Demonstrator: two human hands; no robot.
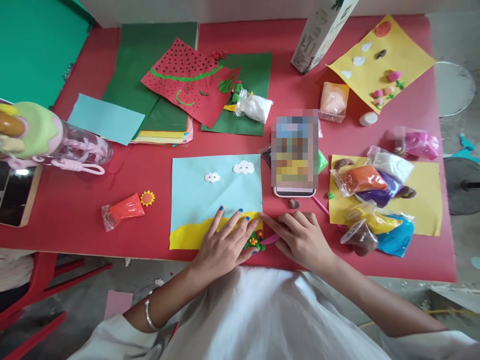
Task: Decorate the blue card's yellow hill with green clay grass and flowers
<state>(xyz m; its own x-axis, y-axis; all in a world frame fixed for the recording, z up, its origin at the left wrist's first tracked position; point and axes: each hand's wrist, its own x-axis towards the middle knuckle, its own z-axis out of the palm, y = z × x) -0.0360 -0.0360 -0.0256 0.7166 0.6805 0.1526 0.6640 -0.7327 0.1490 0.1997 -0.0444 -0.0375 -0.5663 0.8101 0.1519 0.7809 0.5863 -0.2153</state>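
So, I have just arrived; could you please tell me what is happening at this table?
A person rests the left hand on a light-blue sheet, over its yellow band, with small flowers nearby. The right hand is at the sheet's right edge; a pink tool shows partly under it, but whether it is gripped is unclear. Two white clouds sit higher up.
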